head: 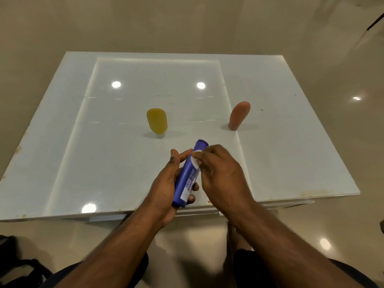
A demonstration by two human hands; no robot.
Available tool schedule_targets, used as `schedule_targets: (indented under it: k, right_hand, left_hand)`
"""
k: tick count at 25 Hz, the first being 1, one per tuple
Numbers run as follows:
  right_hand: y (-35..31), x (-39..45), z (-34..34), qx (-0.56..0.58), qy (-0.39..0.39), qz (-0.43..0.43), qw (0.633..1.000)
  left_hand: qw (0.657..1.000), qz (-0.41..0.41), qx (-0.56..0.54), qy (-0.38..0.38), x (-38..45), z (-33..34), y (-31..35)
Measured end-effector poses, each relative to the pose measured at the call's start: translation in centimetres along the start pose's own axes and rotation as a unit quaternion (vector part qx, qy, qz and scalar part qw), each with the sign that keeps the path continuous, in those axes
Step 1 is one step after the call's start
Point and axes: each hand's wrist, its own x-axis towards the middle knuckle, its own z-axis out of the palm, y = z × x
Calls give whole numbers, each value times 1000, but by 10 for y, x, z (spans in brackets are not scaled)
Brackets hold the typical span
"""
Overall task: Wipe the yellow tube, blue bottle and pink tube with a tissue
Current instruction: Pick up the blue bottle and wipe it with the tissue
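Fingers first: the left hand (166,183) has its fingers (192,198) curled round the lower half of the blue bottle (188,175), thumb up along the near side, so the bottle is clamped and held tilted above the front edge of the bench (83,163), cap end pointing away. The right hand (220,175) has its fingertips (197,156) pinched together on a small wad of white tissue (195,161), pressed against the bottle's upper part just below the cap.

So the step in hand looks like the blue bottle wipe. My take on doing it well: keep the left grip low so the label and shoulder stay exposed, drag the tissue along the length instead of dabbing, and roll the bottle in the left hand to reach the far side. The tissue is tiny, so it may need refolding, and the base under the left palm will get skipped unless the grip shifts. Smooth plastic can slip, so don't squeeze too lightly.

The yellow tube (157,123) stands upright near the middle of the bench, and the pink tube (239,115) stands upright well off to its right. Neither is touched right now, and I can't tell if either's been wiped.

Surface: glossy white bench made of overlapping panels, ceiling lights reflected in it, some rusty specks along the front edge. Room: shiny beige floor all round, and a dark bag (20,265) sits on the floor at lower left.
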Motion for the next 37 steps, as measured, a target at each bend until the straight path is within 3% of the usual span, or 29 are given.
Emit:
schedule_targets:
  k: [4, 9, 14, 19, 24, 28, 34, 37]
  right_hand:
    - [-17, -12, 9, -7, -73, -83, 994]
    - [4, -1, 9, -9, 43, -24, 999]
    - [-16, -21, 24, -20, -60, -101, 993]
    - [2, -2, 10, 2, 30, -21, 999]
    - [-24, -22, 23, -49, -58, -135, 988]
    - [7, 3, 10, 18, 27, 3, 999]
    - [-18, -20, 21, -34, -68, -113, 991]
    - [4, 0, 12, 25, 18, -27, 999]
  left_hand:
    - [995, -18, -96, -8, 2, -6, 3]
    - [995, -47, -83, -17, -1, -1, 4]
    - [991, -43, -123, -15, 1, -6, 6]
    - [990, -53, -129, -8, 1, -2, 4]
    - [982, -81, -172, -11, 4, -10, 7]
    - [988, -67, -140, 3, 6, -6, 2]
    - [981, -72, -183, -3, 6, -12, 8]
    - [986, -56, -154, 12, 7, -9, 4]
